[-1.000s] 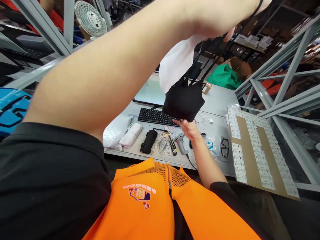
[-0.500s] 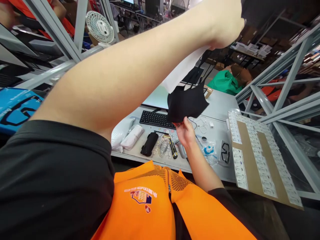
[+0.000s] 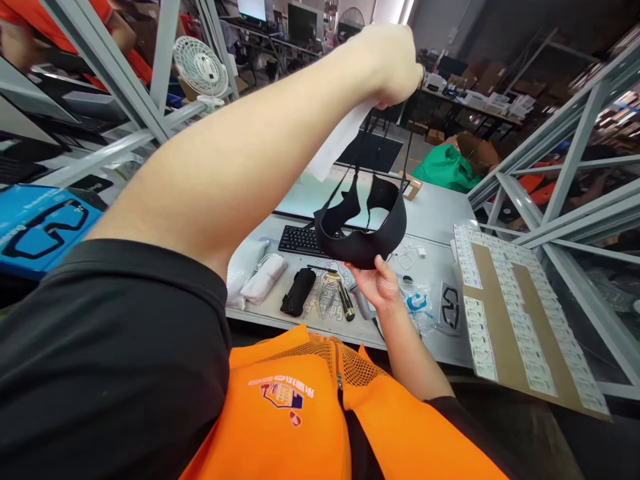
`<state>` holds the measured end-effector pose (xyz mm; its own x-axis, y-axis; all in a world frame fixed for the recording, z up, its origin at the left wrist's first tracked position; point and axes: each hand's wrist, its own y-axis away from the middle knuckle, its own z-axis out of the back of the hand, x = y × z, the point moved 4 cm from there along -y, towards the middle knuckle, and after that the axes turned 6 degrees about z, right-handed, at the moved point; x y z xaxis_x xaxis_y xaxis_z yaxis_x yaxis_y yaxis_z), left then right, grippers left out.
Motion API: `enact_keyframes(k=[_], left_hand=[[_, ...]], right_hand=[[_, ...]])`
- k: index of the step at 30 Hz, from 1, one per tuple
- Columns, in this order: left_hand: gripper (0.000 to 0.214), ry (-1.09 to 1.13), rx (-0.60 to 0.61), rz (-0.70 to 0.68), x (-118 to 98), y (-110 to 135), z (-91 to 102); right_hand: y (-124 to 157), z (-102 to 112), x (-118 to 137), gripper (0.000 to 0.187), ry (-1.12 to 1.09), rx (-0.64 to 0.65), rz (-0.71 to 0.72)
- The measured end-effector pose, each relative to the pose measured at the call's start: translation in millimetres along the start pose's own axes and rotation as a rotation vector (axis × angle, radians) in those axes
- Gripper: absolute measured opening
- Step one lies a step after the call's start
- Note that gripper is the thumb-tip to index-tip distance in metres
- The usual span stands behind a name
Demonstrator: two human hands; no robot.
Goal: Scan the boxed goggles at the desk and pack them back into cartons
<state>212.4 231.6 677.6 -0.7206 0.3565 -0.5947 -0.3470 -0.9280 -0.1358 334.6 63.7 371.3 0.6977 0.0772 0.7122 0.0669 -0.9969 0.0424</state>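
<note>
My left hand [image 3: 389,65] is raised high and closed in a fist round thin black straps and a white sheet [image 3: 336,141] that hangs below it. From the straps dangles a black garment [image 3: 364,230], its lower band opened into a loop. My right hand [image 3: 377,283] reaches up from below, its fingers touching and pinching the garment's bottom edge. Both hands are above the grey worktable [image 3: 435,200], in front of a black keyboard [image 3: 299,240].
On the table lie white pouches [image 3: 263,277], a black case [image 3: 298,291], a utility knife [image 3: 345,298], a clear bag with a blue logo [image 3: 419,303] and a cardboard sheet of labels [image 3: 510,310]. Grey steel racking [image 3: 560,200] stands right, a white fan [image 3: 200,67] left.
My left hand has come lower and leftward in view. The black garment has opened from a flat piece into a loop, and my right hand has moved under its lower edge.
</note>
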Motion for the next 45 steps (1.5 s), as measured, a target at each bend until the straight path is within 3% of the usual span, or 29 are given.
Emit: enact_keyframes(k=[3, 5, 8, 12, 18, 27, 45], left_hand=[[0.053, -0.39, -0.193, 0.072, 11, 3, 10.1], [0.06, -0.47, -0.204, 0.04, 24, -2, 13.9], [0.065, -0.459, -0.158, -0.013, 51, -9, 18.2], [0.061, -0.395, -0.099, 0.022, 82, -9, 18.8], [0.059, -0.321, -0.042, 0.126, 104, 0, 5.9], [0.065, -0.274, -0.045, 0.112, 113, 6, 1.7], [0.07, -0.272, -0.049, 0.083, 96, 19, 5.0]], right_hand=[[-2, 7, 5, 0.032, 0.022, -0.061, 0.064], [-2, 11, 14, 0.031, 0.031, -0.105, 0.146], [-1, 18, 27, 0.034, 0.06, -0.169, 0.222], [2, 25, 39, 0.035, 0.068, -0.157, 0.186], [6, 26, 49, 0.033, 0.067, -0.161, 0.193], [20, 19, 56, 0.031, 0.074, -0.164, 0.181], [25, 18, 62, 0.031, 0.052, -0.211, 0.175]])
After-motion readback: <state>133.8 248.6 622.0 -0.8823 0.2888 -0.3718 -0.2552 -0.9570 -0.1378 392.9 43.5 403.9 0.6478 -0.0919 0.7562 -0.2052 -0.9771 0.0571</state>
